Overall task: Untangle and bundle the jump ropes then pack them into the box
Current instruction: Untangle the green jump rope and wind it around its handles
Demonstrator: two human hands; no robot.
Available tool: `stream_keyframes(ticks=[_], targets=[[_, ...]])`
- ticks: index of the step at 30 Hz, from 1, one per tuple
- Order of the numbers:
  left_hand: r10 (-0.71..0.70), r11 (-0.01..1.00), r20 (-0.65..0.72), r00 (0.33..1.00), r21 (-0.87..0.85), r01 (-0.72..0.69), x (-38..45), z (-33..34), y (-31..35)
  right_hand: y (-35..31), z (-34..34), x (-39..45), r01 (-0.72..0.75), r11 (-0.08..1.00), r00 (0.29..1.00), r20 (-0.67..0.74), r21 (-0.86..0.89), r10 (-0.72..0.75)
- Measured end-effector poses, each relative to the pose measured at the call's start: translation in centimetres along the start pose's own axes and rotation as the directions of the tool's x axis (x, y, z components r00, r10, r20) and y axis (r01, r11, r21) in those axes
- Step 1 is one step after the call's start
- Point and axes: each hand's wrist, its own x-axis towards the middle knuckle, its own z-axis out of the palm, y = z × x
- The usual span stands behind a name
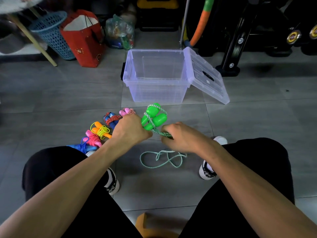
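Grey tile floor point(51, 93) under everything. Clear plastic box point(157, 93) stands far centre, open, its lid point(205, 74) leaning off the right rim down to the floor. Five bundled jump ropes lie in a row on the near left: blue point(82, 146), pink point(93, 138), orange with yellow cord point(101, 130), blue with red cord point(111, 119), pale pink point(127, 112). My left hand point(130, 130) grips the green handles point(154, 118), held side by side above the floor, green-white cord point(163, 163) wound across them. My right hand point(181, 138), just right of the handles, pinches that cord taut. Loose remainder of the cord lies looped on the floor between my shoes.
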Motion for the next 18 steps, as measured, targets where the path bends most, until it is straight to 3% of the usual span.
stream_keyframes(ticks=[4, 8, 12, 14, 16, 18], targets=[[0.023, 0.969, 0.057, 0.998, 0.244, -0.036, -0.3, -0.2, 0.6, -0.1, -1.2, -0.6, 0.024, 0.998, 0.999, -0.021, -0.057, -0.025], [0.194, 0.843, 0.124, 0.973, 0.486, -0.230, -0.6, 0.5, 0.9, 0.3, -2.4, -0.4, 0.051, 0.998, 0.996, -0.073, -0.023, -0.053], [0.477, 0.621, 0.257, 0.841, 0.578, -0.529, -1.4, 0.5, 1.8, 2.1, -3.2, 0.6, 0.017, 0.992, 0.987, -0.158, 0.128, 0.003], [0.563, 0.556, 0.289, 0.774, 0.561, -0.614, -1.3, 0.1, 1.4, 3.1, -3.3, 1.0, -0.016, 0.976, 0.986, -0.161, 0.218, 0.052], [0.682, 0.545, 0.211, 0.700, 0.491, -0.679, -1.2, -0.3, 0.6, 3.8, -3.0, 1.2, -0.038, 0.960, 0.993, -0.098, 0.277, 0.067], [0.780, 0.571, 0.012, 0.626, 0.396, -0.719, -1.2, -0.6, -0.2, 4.0, -2.6, 1.3, -0.076, 0.911, 0.997, 0.004, 0.404, 0.081]])
